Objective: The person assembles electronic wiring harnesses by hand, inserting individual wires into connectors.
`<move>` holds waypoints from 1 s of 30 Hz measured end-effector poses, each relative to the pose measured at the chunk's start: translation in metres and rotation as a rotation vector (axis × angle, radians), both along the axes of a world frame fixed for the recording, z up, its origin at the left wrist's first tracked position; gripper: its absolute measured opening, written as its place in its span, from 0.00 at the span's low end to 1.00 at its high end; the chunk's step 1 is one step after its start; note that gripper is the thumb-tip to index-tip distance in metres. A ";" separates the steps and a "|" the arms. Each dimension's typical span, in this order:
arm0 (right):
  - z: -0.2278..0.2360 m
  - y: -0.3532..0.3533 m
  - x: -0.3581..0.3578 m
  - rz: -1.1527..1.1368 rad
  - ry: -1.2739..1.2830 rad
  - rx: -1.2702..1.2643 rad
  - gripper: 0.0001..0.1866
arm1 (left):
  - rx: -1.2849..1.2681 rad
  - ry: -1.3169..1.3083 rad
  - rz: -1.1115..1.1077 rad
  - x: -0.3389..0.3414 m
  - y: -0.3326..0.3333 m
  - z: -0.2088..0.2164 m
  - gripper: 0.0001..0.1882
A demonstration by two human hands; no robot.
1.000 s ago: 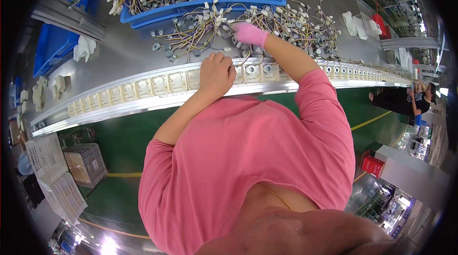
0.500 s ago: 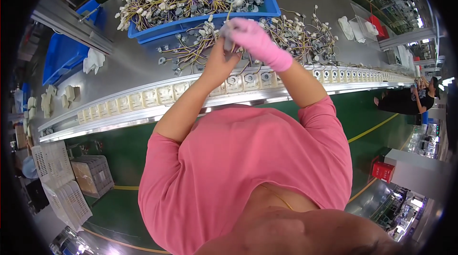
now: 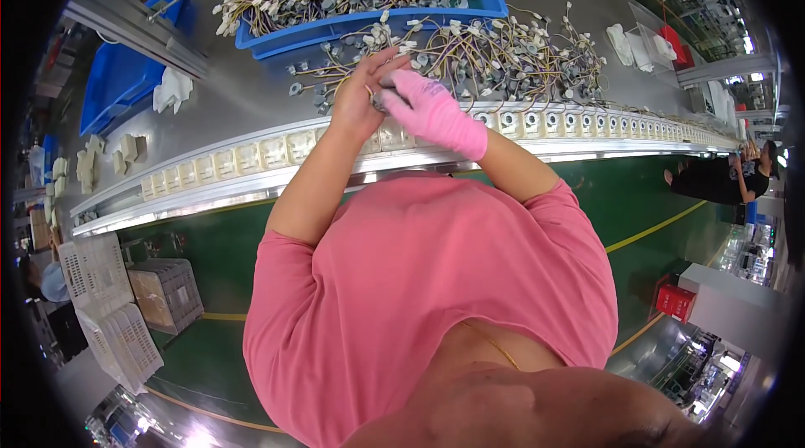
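My left hand point(image 3: 357, 104) is bare, its fingers stretched upward and partly spread, palm toward my right hand. My right hand point(image 3: 429, 115), in a pink knitted glove, is bent against that palm with its fingers closed. Between the hands a small grey wired part point(image 3: 378, 102) shows, mostly hidden by the gloved fingers. Just beyond lies a loose heap of grey round parts with wires and white plugs point(image 3: 524, 58). Below my hands runs a row of cream square housings point(image 3: 272, 154) on a metal rail; those to the right have dark round centres.
A blue bin point(image 3: 335, 26) piled with wired parts stands behind the heap. At the left are another blue bin point(image 3: 117, 87), a metal post point(image 3: 138, 24) and white cloths point(image 3: 173, 90). Stacked crates point(image 3: 109, 314) stand on the green floor. Another person point(image 3: 725, 175) is at the far right.
Both hands have come down and left from the heap toward the rail. My left fingers have straightened, and the gloved hand has moved against the left palm. The view has shifted slightly.
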State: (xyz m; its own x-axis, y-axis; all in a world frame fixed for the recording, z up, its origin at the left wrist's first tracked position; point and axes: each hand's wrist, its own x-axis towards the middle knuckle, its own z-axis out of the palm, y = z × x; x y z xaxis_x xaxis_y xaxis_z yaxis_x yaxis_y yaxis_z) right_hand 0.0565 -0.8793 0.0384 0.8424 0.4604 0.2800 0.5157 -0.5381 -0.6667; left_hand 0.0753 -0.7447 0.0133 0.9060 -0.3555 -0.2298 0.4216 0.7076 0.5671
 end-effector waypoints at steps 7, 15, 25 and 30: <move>0.009 0.003 -0.005 -0.049 0.754 0.609 0.16 | 0.418 -0.232 0.047 0.001 -0.007 0.004 0.25; -0.003 -0.012 0.000 -0.049 -0.414 0.045 0.21 | 0.193 0.002 -0.422 0.006 0.026 0.010 0.16; -0.008 -0.017 -0.005 0.176 0.210 -0.073 0.15 | 1.378 -0.535 -0.331 -0.017 0.036 0.010 0.13; -0.005 -0.010 -0.014 0.260 0.045 -0.594 0.14 | 1.626 -1.140 -0.142 -0.038 0.034 -0.004 0.07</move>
State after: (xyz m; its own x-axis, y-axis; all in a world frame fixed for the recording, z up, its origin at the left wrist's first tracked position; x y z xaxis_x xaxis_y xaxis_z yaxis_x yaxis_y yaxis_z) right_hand 0.0423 -0.8892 0.0338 0.6874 0.7166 -0.1180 0.6576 -0.6831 -0.3177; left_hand 0.0373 -0.7102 0.0096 0.8314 -0.5162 0.2058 -0.5386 -0.6573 0.5272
